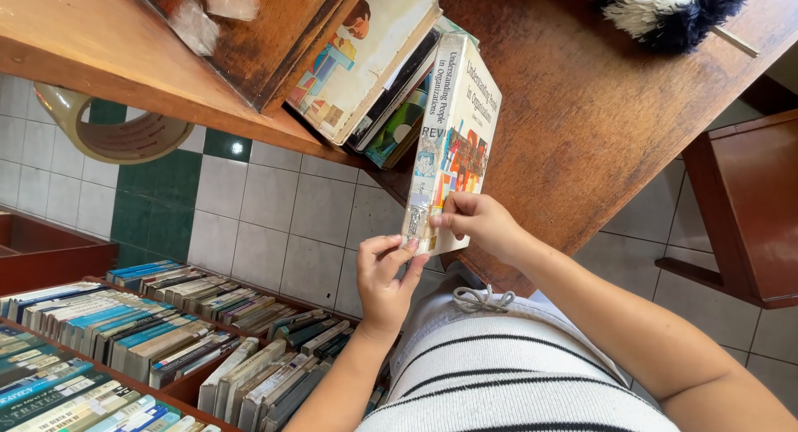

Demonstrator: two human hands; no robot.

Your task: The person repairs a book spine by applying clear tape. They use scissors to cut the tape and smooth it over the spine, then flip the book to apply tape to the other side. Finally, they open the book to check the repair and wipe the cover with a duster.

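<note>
Book: thick softcover book (453, 141), centre of the frame; pale, worn spine with a small label low down, cover printed with a bright multicoloured block design; rectangular, page edges hidden.
Book position: held just above the edge of the wooden table (582, 91); its upper end is close against the stack of books (374, 66), contact not clear.
Book axis: long axis runs from lower centre up toward the top of the frame, tilted slightly right; spine faces left, cover faces right.
Left hand: left hand (384, 282), below the book's lower end; thumb and fingertips closed in a pinch at the bottom of the spine, by the label.
Right hand: right hand (480, 223), just right of the lower end; fingers curled and clamped on the bottom corner of the cover, thumb at the edge.
Table: reddish-brown wood, smooth with visible grain, fills the upper right.
Stack: several flat books, the top one cream with a figure drawing.
Tape: roll of tan packing tape (108, 125), upper left, under the table edge.
Duster: fluffy white and dark duster (673, 12), top right.
Shelves: rows of books in wooden bookshelves (141, 341), lower left, spines up.
Floor: white and green glazed floor tiles (249, 216).
Clothing: ribbed white top with dark stripes (507, 374), bottom centre.
</note>
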